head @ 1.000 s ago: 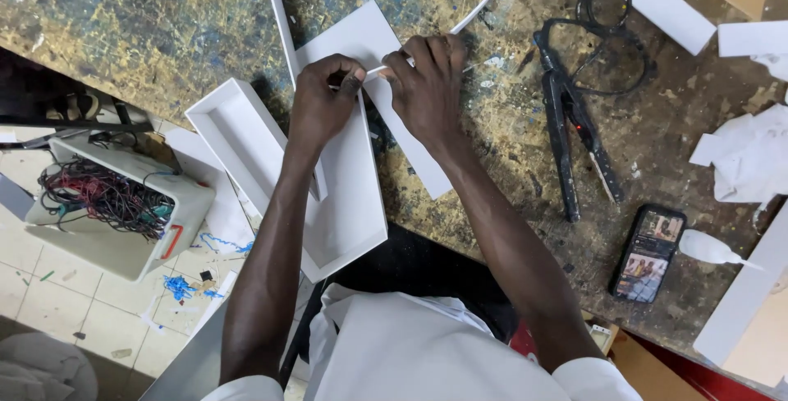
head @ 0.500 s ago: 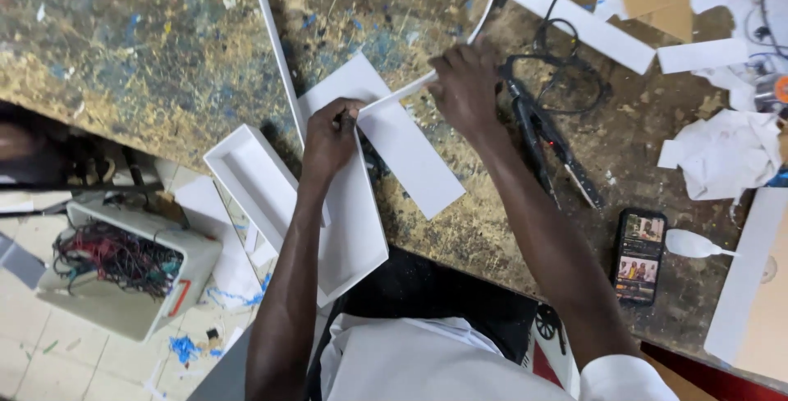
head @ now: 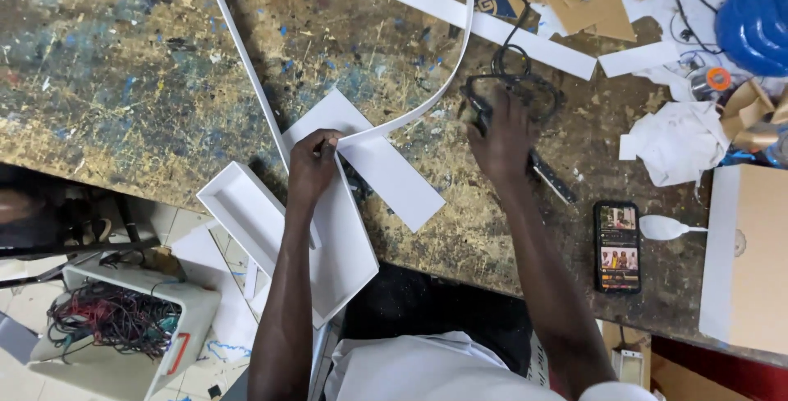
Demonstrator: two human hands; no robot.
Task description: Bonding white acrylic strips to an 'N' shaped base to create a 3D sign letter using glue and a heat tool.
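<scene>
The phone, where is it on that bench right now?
In the head view the phone lies face up near the bench's front edge, right of the right hand, beside a small white spoon-shaped piece.

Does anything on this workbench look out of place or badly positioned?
Yes. The white tray hangs well over the near edge of the paint-stained bench, partly unsupported. The left hand pinches a white strip that bows upward, while the right hand rests on a black tool.
</scene>
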